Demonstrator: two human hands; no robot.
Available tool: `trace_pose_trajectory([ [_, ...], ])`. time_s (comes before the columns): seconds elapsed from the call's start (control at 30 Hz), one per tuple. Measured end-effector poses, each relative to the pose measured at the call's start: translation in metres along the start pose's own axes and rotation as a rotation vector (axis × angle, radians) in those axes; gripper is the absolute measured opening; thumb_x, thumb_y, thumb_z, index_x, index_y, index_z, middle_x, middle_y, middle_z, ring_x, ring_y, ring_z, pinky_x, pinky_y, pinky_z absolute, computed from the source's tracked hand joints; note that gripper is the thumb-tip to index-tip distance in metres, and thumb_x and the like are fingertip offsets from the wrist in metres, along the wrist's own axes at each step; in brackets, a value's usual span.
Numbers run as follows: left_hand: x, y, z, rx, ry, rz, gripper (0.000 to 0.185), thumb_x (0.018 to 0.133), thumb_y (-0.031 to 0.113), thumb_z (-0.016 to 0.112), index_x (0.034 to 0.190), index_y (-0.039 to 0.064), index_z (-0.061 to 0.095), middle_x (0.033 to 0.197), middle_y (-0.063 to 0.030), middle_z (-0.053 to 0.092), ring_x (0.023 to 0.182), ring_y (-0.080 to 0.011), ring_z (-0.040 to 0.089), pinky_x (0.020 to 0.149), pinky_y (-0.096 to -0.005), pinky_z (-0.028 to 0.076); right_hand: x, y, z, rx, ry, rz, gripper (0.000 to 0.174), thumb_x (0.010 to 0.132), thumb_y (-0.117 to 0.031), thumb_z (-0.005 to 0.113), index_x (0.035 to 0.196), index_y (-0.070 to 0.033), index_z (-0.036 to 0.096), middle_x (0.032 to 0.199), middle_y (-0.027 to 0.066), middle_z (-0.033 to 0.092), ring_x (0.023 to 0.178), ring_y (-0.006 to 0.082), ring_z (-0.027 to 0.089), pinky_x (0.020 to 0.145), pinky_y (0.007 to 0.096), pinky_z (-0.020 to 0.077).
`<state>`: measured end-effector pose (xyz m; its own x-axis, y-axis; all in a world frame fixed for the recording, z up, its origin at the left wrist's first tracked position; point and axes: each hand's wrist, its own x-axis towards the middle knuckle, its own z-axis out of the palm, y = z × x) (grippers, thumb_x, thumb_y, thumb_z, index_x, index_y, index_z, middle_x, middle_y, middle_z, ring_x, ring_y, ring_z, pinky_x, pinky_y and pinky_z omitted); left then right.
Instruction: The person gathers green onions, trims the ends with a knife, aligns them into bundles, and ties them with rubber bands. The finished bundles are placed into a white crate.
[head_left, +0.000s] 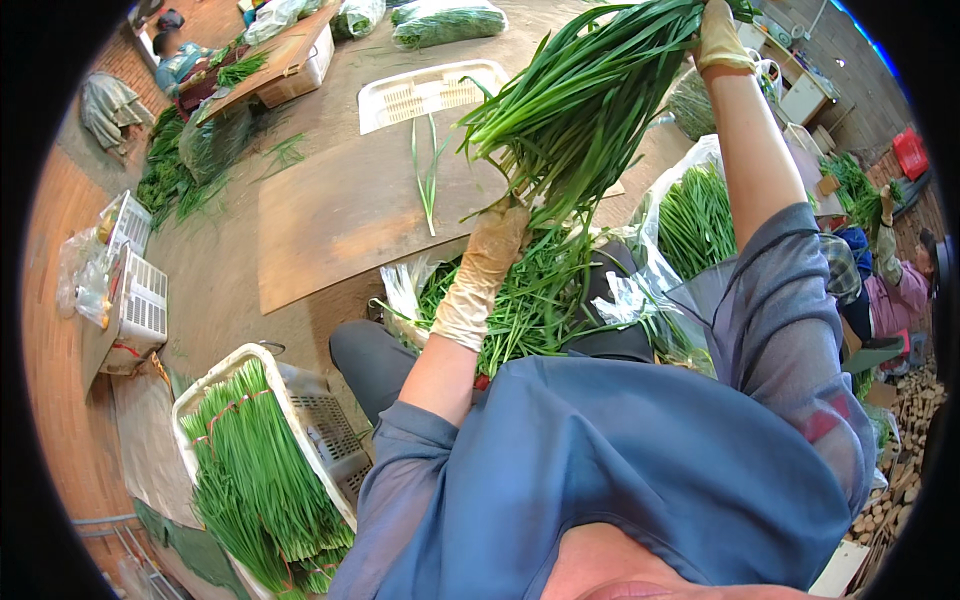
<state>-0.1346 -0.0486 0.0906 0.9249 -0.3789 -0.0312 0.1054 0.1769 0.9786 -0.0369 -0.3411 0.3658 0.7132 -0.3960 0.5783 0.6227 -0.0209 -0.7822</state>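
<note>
My right hand (724, 37), in a pale glove, grips a large bunch of garlic chives (592, 97) and holds it raised above the board. The cut stalk ends point left and the long leaves hang down. My left hand (501, 234), in a tan-stained glove, is closed around loose strands at the bunch's lower side; its fingertips are partly hidden by leaves. Below it, a heap of loose chives (532, 315) lies in front of my lap. A wooden board (352, 202) lies ahead, with a few single chive stalks (427, 180) on it.
A white plastic basket (330, 480) of tied chive bundles (255, 450) stands at left. An overturned-looking white crate (375, 112) sits beyond the board. At right is a plastic bag of chives (697, 217). Other people (180, 64) work at far left and far right.
</note>
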Motion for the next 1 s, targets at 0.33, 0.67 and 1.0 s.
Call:
trace_pose_trajectory([
  [0.33,0.004,-0.027,-0.016,-0.077,-0.183,-0.065,0.046,0.085,0.043,0.068,0.116,0.012,0.053,0.095,-0.0013,0.056,0.084,-0.0108,0.054,0.069,-0.0268,0.047,-0.006,-0.006,-0.019,-0.025,0.061,0.015,0.025,0.083,-0.032,0.058,0.080,-0.007,0.060,0.070,0.0055,0.059,0.061,0.0194,0.057,0.059,0.0314,0.0490],
  [0.67,0.030,0.030,0.046,-0.585,0.211,-0.059,0.034,0.090,0.032,0.064,0.119,0.014,0.060,0.120,-0.0028,0.060,0.104,-0.0186,0.057,0.087,-0.0390,0.048,-0.017,0.034,-0.005,-0.115,0.182,0.129,0.024,0.081,-0.030,0.057,0.074,-0.008,0.061,0.065,0.0054,0.058,0.058,0.0200,0.056,0.057,0.0318,0.0480],
  [1.0,0.031,0.001,0.015,-0.189,0.153,0.291,0.031,0.096,0.025,0.043,0.113,0.004,0.055,0.112,-0.0117,0.060,0.098,-0.0270,0.060,0.087,-0.0435,0.050,0.001,0.011,-0.022,0.036,0.052,0.130,0.021,0.079,-0.028,0.058,0.071,-0.009,0.060,0.062,0.0056,0.058,0.054,0.0208,0.056,0.055,0.0329,0.0486],
])
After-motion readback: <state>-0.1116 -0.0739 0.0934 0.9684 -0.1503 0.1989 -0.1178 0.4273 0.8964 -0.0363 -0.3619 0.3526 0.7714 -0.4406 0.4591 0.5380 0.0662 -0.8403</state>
